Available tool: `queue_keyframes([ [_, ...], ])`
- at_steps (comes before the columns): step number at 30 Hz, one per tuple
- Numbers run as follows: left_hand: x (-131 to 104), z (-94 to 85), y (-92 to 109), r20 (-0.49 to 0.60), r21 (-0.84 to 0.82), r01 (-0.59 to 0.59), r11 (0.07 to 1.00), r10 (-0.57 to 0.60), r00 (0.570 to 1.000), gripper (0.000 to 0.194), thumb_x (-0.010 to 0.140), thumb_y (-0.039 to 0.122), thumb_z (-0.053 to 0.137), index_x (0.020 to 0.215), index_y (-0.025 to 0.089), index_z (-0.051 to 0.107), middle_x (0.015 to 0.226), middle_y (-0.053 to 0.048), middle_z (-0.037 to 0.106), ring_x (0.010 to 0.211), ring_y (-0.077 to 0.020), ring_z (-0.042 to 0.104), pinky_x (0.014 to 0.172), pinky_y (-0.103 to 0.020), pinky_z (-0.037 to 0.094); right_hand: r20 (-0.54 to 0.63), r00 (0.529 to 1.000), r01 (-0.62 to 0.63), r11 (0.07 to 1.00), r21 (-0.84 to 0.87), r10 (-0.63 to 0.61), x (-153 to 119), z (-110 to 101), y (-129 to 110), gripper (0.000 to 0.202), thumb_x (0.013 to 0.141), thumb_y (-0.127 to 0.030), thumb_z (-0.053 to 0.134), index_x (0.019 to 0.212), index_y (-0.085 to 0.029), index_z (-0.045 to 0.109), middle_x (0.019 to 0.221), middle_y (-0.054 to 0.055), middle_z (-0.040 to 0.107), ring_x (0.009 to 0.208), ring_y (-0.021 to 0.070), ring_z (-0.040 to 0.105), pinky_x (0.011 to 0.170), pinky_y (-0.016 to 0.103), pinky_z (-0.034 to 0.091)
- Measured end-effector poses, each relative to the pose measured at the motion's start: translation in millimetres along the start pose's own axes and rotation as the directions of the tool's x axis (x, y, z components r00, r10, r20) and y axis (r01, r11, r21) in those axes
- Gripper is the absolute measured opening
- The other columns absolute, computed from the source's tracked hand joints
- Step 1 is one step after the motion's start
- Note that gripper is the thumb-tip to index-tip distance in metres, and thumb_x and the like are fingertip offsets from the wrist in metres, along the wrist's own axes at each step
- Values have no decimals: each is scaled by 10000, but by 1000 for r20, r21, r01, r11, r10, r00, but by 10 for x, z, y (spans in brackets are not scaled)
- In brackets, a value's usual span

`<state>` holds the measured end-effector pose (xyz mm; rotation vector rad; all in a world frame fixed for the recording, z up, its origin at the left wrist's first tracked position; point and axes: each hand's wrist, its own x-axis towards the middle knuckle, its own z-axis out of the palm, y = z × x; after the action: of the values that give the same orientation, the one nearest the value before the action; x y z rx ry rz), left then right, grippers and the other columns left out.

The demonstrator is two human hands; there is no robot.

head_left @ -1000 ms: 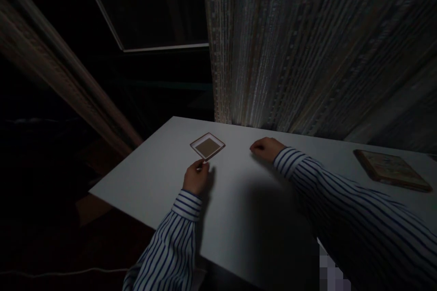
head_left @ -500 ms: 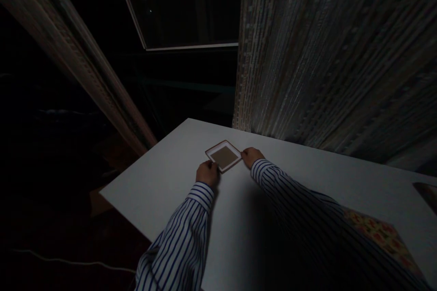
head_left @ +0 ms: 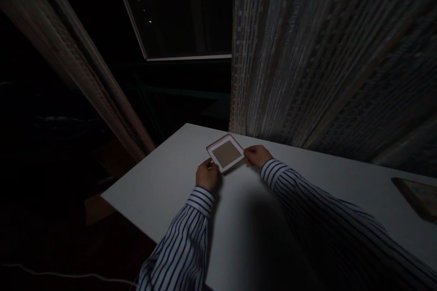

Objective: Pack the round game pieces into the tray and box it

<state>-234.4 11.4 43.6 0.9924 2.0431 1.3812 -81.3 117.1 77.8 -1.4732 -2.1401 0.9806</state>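
White table (head_left: 170, 186), dim light, head view. Small square frame (head_left: 226, 153) with brown centre and pale border lies flat near the far edge, turned like a diamond. Left hand (head_left: 207, 175) pinches its near-left corner; right hand (head_left: 258, 155) pinches its right corner. Both sleeves striped. Curtain (head_left: 324, 54) hangs behind. Another flat framed piece (head_left: 418, 196) sits well apart at right.

Our right hand (head_left: 257, 155), well apart from the square tile (head_left: 226, 153) a second ago, now grips its right corner opposite our left hand (head_left: 206, 175).
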Motion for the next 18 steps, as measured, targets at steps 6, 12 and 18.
queue_keyframes([
  [6,-366,23,256,72,-179,-15,984,28,997,370,752,180,544,1100,56,574,813,-99,689,657,-144,636,593,-251,504,-73,997,40,973,229,-24,-548,-417,-8,248,806,-184,495,997,-88,622,846,94,703,692,133,661,581,210,527],
  [12,-782,86,484,124,-490,88,867,-30,992,279,766,205,587,1017,83,587,835,-88,664,642,-106,624,579,-212,502,-308,930,253,956,149,-199,-1190,-793,222,271,768,-243,558,997,-117,632,842,89,704,714,184,666,699,336,552],
  [18,-1123,110,817,340,-677,368,638,-173,924,156,830,264,556,853,110,571,831,-102,667,626,-102,638,567,-195,528,-370,585,536,687,-491,-722,-1811,-899,592,285,858,-256,441,1070,-165,609,1025,114,660,961,208,618,862,370,514],
])
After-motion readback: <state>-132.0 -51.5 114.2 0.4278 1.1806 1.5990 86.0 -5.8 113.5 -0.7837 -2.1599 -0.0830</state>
